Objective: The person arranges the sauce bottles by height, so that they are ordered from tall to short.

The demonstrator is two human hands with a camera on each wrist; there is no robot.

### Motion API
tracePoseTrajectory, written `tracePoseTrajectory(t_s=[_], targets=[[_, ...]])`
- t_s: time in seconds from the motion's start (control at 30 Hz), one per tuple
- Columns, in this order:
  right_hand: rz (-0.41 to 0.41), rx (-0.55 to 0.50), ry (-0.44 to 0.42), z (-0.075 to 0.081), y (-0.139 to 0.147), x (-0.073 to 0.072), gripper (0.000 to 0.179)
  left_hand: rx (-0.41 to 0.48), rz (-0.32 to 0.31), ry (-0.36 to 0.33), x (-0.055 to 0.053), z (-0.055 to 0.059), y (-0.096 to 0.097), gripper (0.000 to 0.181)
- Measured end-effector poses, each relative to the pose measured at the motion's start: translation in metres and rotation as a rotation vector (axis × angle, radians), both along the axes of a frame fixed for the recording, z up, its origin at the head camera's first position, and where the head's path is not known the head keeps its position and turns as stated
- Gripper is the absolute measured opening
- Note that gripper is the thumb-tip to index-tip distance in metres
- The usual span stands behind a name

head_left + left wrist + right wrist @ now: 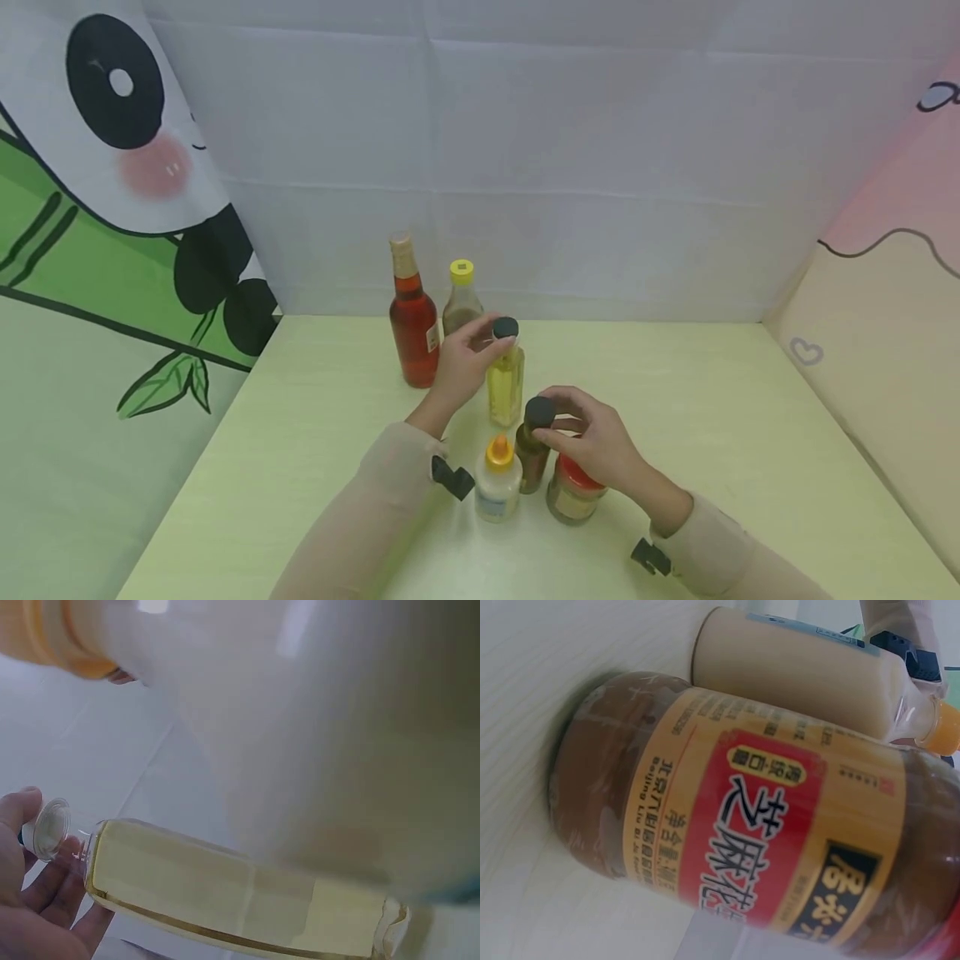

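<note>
In the head view my left hand (459,375) holds the top of a clear bottle of yellow oil (506,392), thumb and fingers at its dark cap. The left wrist view shows that hand (37,907) around the neck of the oil bottle (202,892). My right hand (600,437) pinches the dark cap of a small brown bottle (532,462), which stands upright in front of the oil bottle. Below this hand is a red-lidded jar of sesame paste (573,500), whose label fills much of the right wrist view. The right hand is outside that view.
A white squeeze bottle (497,492) with an orange nozzle cap stands beside the brown bottle, close to the left wrist. Behind the left hand stand a red bottle (414,342) and a yellow-capped bottle (461,304). A white cloth wall (562,183) rises behind the table (675,375).
</note>
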State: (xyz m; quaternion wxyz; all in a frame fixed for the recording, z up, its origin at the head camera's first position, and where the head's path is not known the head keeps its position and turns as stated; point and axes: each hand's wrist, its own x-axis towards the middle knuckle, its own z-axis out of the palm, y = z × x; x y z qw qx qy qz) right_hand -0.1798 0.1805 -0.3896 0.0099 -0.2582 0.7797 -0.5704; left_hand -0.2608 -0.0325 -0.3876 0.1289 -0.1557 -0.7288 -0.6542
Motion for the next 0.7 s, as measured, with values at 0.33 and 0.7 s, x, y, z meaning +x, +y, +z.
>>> tracePoseTrajectory(t_s=[0.33,0.7], targets=[[-0.003,0.001,-0.002,-0.001,0.001,0.0,0.043,-0.03,0.012,-0.03,-0.011,0.006,0.005,0.044],[0.011,-0.011,-0.003,-0.005,0.003,-0.002,0.043,-0.043,0.007,-0.026,-0.027,0.009,0.009,0.044]])
